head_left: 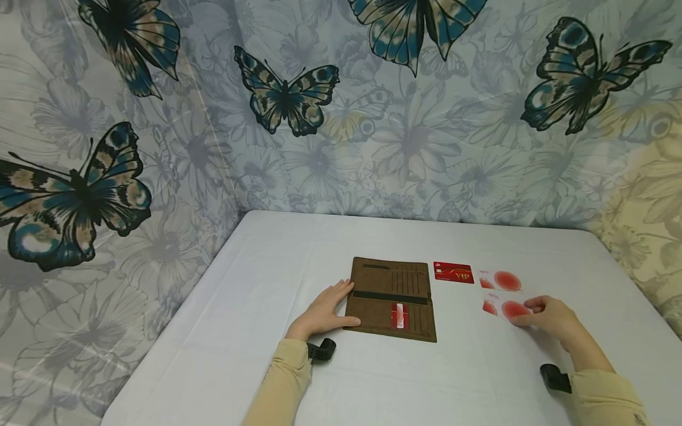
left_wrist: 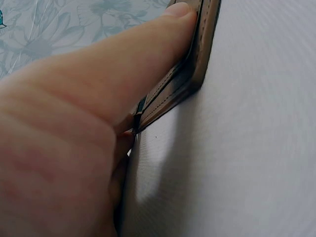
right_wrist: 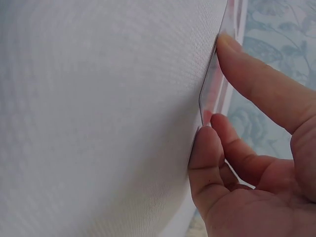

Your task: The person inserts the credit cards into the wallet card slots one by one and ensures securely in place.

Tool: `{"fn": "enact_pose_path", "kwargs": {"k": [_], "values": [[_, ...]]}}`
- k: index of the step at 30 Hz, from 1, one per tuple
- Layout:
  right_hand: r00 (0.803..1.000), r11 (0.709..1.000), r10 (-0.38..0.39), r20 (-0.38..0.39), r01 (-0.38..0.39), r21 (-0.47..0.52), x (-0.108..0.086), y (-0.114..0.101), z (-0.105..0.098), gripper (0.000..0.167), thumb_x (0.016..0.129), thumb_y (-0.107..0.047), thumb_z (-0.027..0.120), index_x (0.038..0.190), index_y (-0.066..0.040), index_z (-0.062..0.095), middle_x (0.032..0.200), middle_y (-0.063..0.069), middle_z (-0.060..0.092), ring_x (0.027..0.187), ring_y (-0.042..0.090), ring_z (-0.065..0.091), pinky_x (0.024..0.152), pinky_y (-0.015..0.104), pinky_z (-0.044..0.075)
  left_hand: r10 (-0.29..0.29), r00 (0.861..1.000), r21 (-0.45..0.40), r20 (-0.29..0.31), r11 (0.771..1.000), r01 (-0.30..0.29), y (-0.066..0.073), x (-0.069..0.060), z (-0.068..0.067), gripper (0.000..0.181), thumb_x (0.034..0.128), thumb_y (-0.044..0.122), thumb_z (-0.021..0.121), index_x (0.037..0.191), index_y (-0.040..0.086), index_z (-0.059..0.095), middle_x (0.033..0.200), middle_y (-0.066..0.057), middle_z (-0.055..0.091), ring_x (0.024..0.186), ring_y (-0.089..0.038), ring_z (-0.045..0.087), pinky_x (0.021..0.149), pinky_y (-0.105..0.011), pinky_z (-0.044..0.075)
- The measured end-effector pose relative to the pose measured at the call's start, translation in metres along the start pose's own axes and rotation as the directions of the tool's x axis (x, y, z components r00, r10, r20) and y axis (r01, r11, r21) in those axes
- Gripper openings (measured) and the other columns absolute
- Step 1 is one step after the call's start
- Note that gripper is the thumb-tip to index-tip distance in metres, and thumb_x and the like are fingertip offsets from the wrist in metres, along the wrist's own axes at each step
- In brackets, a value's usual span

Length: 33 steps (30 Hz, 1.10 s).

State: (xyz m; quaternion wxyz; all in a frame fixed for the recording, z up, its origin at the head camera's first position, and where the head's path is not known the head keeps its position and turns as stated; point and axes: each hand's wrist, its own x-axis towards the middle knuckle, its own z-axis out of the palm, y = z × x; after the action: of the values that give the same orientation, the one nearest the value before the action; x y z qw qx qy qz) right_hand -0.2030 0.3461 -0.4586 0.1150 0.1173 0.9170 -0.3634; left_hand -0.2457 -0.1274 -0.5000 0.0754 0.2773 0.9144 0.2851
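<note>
A brown wallet [head_left: 378, 323] lies unfolded on the white table, with card slots in both halves and a red-and-white card [head_left: 399, 316] in a lower slot. My left hand [head_left: 323, 310] rests at its left side, thumb on the lower left edge, fingers stretched along the side. In the left wrist view, the thumb [left_wrist: 148, 44] lies over the wallet's edge [left_wrist: 201, 74]. My right hand [head_left: 551, 319] holds the right end of a pale card with red circles [head_left: 498, 306]. In the right wrist view, thumb and fingertips touch the edges of this card [right_wrist: 213, 89].
A red VIP card [head_left: 453, 273] lies right of the wallet. Beside it is another pale card with a red circle [head_left: 501, 280], just beyond the held one. The white table [head_left: 341, 236] ends at a wall [head_left: 415, 165] patterned with butterflies and flowers.
</note>
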Motion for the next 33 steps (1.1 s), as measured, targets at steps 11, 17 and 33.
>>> {"fn": "enact_pose_path", "kwargs": {"k": [11, 17, 33], "values": [[1.0, 0.999, -0.013, 0.027, 0.012, 0.034, -0.004, -0.002, 0.001, 0.07, 0.073, -0.039, 0.078, 0.11, 0.012, 0.046, 0.096, 0.021, 0.045, 0.091, 0.037, 0.039, 0.071, 0.043, 0.041, -0.006, 1.0, -0.002, 0.003, 1.0, 0.006, -0.001, 0.0, 0.001, 0.088, 0.0805, 0.054, 0.064, 0.148, 0.013, 0.024, 0.152, -0.002, 0.018, 0.138, -0.013, 0.011, 0.112, -0.033, 0.01], [0.996, 0.994, -0.088, -0.003, 0.088, 0.066, -0.008, -0.003, 0.001, 0.057, 0.08, -0.029, 0.073, 0.111, 0.009, 0.044, 0.09, 0.015, 0.045, 0.081, 0.029, 0.045, 0.06, 0.031, 0.041, -0.009, 1.0, -0.001, 0.003, 1.0, 0.009, 0.001, -0.001, -0.001, 0.089, 0.0803, 0.054, 0.064, 0.148, 0.013, 0.024, 0.152, -0.001, 0.018, 0.138, -0.013, 0.01, 0.112, -0.032, 0.009], [0.989, 0.98, -0.119, -0.085, 0.131, 0.147, -0.015, 0.0, 0.0, 0.044, 0.087, -0.012, 0.065, 0.114, 0.016, 0.046, 0.088, 0.013, 0.048, 0.07, 0.014, 0.05, 0.057, 0.022, 0.05, -0.001, 1.0, -0.012, 0.003, 1.0, 0.001, 0.001, -0.001, -0.001, 0.088, 0.0807, 0.053, 0.064, 0.148, 0.011, 0.025, 0.152, -0.003, 0.019, 0.139, -0.015, 0.011, 0.112, -0.033, 0.009]]}}
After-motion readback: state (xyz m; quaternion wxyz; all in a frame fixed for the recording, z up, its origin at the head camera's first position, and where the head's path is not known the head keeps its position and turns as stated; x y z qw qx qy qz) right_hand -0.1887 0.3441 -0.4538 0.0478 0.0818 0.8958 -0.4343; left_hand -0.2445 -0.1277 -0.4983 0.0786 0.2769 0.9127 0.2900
